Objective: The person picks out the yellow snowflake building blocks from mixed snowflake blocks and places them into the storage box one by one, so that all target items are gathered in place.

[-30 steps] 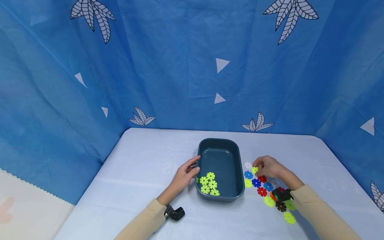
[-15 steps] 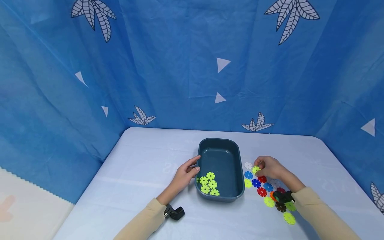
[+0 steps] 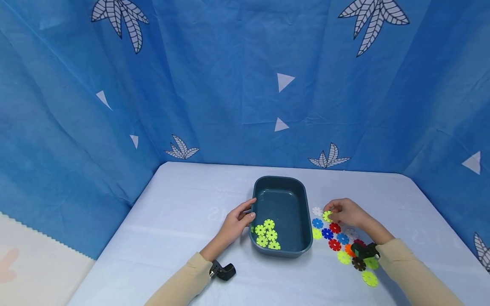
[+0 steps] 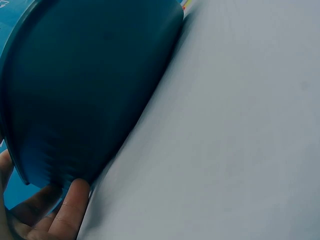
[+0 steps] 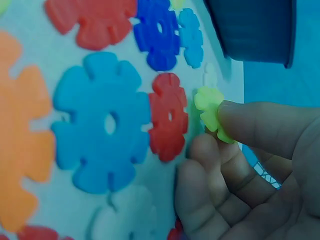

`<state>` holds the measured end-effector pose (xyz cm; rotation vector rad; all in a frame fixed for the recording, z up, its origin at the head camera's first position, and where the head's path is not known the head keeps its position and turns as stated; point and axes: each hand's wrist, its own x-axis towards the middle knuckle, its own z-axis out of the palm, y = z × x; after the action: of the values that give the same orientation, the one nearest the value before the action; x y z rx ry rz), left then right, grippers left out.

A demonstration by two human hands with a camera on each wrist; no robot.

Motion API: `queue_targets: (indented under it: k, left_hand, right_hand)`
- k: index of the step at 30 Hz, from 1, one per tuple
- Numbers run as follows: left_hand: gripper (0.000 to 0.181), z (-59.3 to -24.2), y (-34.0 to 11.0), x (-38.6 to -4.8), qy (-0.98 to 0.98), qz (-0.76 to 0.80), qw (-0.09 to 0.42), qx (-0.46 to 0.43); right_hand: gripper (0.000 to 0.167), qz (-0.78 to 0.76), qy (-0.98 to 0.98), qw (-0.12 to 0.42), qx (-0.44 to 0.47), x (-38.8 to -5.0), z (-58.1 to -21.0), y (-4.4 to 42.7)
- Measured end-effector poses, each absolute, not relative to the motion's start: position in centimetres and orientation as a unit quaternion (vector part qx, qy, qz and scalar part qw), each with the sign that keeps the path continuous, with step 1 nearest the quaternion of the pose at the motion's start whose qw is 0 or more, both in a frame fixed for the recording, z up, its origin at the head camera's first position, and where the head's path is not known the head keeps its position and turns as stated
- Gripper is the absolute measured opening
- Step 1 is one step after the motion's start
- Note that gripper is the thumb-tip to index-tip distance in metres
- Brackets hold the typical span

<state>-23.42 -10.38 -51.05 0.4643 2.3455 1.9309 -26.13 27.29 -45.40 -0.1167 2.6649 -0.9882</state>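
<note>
My right hand [image 3: 350, 213] pinches a yellow-green plastic snowflake disc [image 3: 327, 216] between thumb and fingers. In the right wrist view this disc [image 5: 210, 111] stands tilted at the thumb tip, partly covered. Below it lies a red snowflake disc [image 3: 334, 228], with a white one [image 3: 317, 211] to the left. My left hand [image 3: 234, 222] touches the left side of a dark teal bin [image 3: 281, 252], its fingertips at the rim. The left wrist view has its fingers [image 4: 72, 207] against the bin's outer wall. Several yellow-green discs [image 3: 269, 235] lie in the bin's near left part.
Loose snowflake discs in blue [image 3: 327, 233], orange [image 3: 350, 250], brown [image 3: 359, 264] and other colours spread right of the bin. Yellow-green ones [image 3: 369, 279] lie among them. A white cloth [image 3: 183, 199] covers the table, and a blue curtain [image 3: 237, 93] hangs behind.
The pinched yellow-green disc has shifted slightly right with my right hand, off to the side of the white disc. My left hand and the bin stay where they were.
</note>
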Motion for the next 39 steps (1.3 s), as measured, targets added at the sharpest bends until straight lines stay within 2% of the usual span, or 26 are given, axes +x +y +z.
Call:
queue_targets:
  k: [7, 19, 39]
  left_hand:
    - [0.049, -51.1, -10.3, -23.5, 0.761, 0.630, 0.032, 0.153]
    - [0.050, -50.9, -10.4, -23.4, 0.760, 0.631, 0.031, 0.152]
    - [0.050, -51.1, -10.4, -23.4, 0.757, 0.633, 0.040, 0.155]
  right_hand:
    - [0.029, -0.375, 0.912, 0.169, -0.009, -26.4, -44.7, 28.2]
    - [0.038, -0.419, 0.894, 0.161, 0.012, -27.2, -42.6, 28.6]
    - [0.044, -0.472, 0.865, 0.165, -0.035, -28.9, -39.3, 25.6]
